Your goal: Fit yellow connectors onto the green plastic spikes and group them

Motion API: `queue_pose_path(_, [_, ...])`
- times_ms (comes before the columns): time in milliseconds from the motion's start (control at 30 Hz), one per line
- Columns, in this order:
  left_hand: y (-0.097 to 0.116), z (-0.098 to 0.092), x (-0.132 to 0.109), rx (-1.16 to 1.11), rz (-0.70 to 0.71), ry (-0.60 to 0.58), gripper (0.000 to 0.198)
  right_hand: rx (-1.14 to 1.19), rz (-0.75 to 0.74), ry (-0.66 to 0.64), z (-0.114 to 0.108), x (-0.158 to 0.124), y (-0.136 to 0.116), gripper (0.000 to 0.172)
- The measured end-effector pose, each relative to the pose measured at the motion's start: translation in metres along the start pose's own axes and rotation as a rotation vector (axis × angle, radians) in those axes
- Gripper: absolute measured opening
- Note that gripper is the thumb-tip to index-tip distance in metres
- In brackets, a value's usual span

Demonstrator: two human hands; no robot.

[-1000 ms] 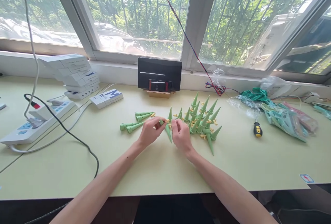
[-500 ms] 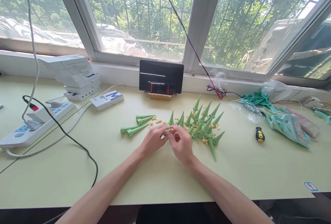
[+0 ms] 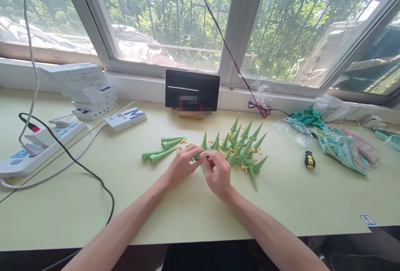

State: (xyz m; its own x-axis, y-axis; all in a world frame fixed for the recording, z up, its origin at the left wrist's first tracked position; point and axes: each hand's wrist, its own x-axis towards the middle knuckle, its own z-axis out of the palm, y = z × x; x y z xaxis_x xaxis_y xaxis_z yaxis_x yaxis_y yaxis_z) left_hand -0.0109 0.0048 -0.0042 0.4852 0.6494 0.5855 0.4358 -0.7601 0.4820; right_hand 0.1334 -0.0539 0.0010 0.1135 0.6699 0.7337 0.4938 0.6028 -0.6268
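Note:
My left hand (image 3: 183, 164) is closed around the wide end of a green plastic watering spike (image 3: 197, 156), which is mostly hidden by the fingers. My right hand (image 3: 218, 175) meets it there, thumb and fingertips pinched against the spike's head; whatever small part sits in that pinch is too covered to make out. Just right of the hands, several green cone spikes (image 3: 246, 150) stand point up, a few leaning or lying, with small yellow valves (image 3: 244, 169) among them. To the left lie several more spikes (image 3: 162, 155) on their sides, beside loose yellow valves (image 3: 179, 148).
A dark tablet (image 3: 192, 89) leans on a stand by the window. Left are stacked white boxes (image 3: 90, 91), a single box (image 3: 125, 119) and a power strip (image 3: 46, 148) with cables. A screwdriver (image 3: 309, 160) and plastic bags (image 3: 340, 146) lie right.
The whole view has shifted slightly, with things sitting a little further left and up. Both hands stay together at the spike, with only small finger movement.

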Motion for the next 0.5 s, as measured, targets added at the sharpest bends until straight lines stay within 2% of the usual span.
queue_pose_path(200, [-0.0055, 0.0019, -0.0009, 0.002, -0.01, 0.006, 0.016, -0.057, -0.067, 0.072, -0.0012, 0.0002, 0.0012, 0.022])
queue_pose_path(500, [-0.0038, -0.0013, -0.002, 0.009, 0.016, -0.018, 0.021, -0.059, -0.204, 0.098, -0.004, -0.0009, 0.0019, 0.018])
